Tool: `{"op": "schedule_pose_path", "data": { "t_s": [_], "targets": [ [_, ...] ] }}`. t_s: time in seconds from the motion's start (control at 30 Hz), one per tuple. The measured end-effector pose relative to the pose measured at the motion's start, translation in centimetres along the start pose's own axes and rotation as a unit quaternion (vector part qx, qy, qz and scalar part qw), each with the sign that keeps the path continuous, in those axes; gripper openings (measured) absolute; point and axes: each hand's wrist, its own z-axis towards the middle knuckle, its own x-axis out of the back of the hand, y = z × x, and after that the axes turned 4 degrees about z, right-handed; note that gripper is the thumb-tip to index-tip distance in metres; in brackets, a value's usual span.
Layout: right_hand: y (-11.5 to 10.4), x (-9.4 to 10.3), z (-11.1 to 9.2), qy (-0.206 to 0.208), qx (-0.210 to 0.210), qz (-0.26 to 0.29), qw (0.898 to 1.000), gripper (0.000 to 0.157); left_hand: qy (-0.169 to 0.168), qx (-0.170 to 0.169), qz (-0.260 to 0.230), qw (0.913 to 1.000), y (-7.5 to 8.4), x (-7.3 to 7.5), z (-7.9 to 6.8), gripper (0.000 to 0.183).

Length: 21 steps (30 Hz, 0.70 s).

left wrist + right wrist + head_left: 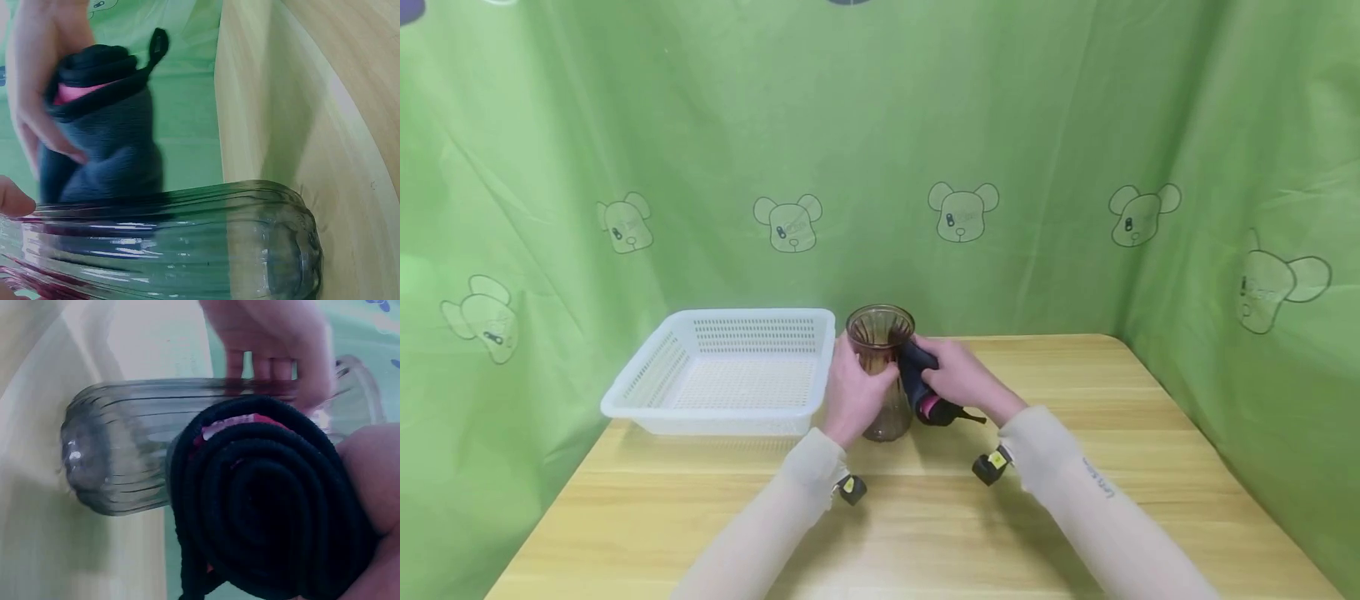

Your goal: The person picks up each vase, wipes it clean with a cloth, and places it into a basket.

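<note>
A tall, ribbed, brown-tinted glass vase (pixel 887 417) stands upright in the middle; whether its base touches the wood, I cannot tell. My left hand (pixel 859 387) grips it around the upper part, fingers on the far side and thumb in front. My right hand (pixel 958 372) holds a rolled dark navy cloth (pixel 916 383) with a pink inner side and a hanging loop. The roll lies against the vase's right side. In the right wrist view, the spiral end of the cloth (pixel 269 500) covers part of the vase (pixel 125 444).
A white plastic basket (pixel 715 421) with slotted walls sits on the wooden table (pixel 1075 517), just left of the vase. Green curtains (pixel 880 125) with bear-head prints hang behind and on both sides. A small black camera (pixel 852 489) is strapped at each wrist.
</note>
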Motion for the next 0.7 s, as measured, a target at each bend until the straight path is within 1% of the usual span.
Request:
{"op": "schedule_pose_path", "data": {
  "t_s": [0.1, 0.17, 0.2, 0.27, 0.33, 0.4, 0.47, 0.57, 0.7],
  "targets": [
    [1.1, -0.9, 0.2, -0.019, 0.000, -0.012, 1.000, 0.060, -0.009, 0.004, -0.010, 0.9999, 0.0, -0.1, 0.0, 0.082],
    [2.0, -1.8, 0.2, -0.030, -0.006, -0.023, 0.999, 0.062, -0.010, 0.005, -0.014, 0.9998, 0.0, -0.2, 0.0, 0.081],
    [2.4, -2.2, 0.2, -0.038, -0.007, -0.029, 0.999, 0.064, -0.006, 0.004, -0.015, 0.9999, 0.0, -0.3, 0.0, 0.082],
    [3.1, -2.9, 0.0, -0.056, -0.023, -0.032, 0.998, 0.067, 0.002, 0.003, -0.010, 0.9999, -0.1, -0.5, 0.1, 0.084],
    [3.7, -3.5, -0.3, -0.076, -0.041, -0.028, 0.996, 0.069, 0.010, 0.005, -0.007, 0.9999, -0.1, -0.6, 0.1, 0.087],
    [4.1, -3.9, -0.5, -0.088, -0.053, -0.023, 0.994, 0.069, 0.017, 0.007, -0.003, 0.9998, -0.1, -0.7, 0.1, 0.087],
    [4.3, -4.1, -0.7, -0.087, -0.063, -0.020, 0.994, 0.069, 0.020, 0.010, 0.001, 0.9998, -0.1, -0.8, 0.1, 0.084],
    [4.4, -3.9, -0.8, -0.072, -0.061, -0.020, 0.995, 0.069, 0.020, 0.012, -0.002, 0.9997, 0.0, -0.8, 0.0, 0.080],
    [3.8, -2.9, -0.8, -0.050, -0.045, -0.018, 0.998, 0.067, 0.016, 0.008, -0.002, 0.9998, 0.0, -0.8, 0.1, 0.078]
  ]
}}
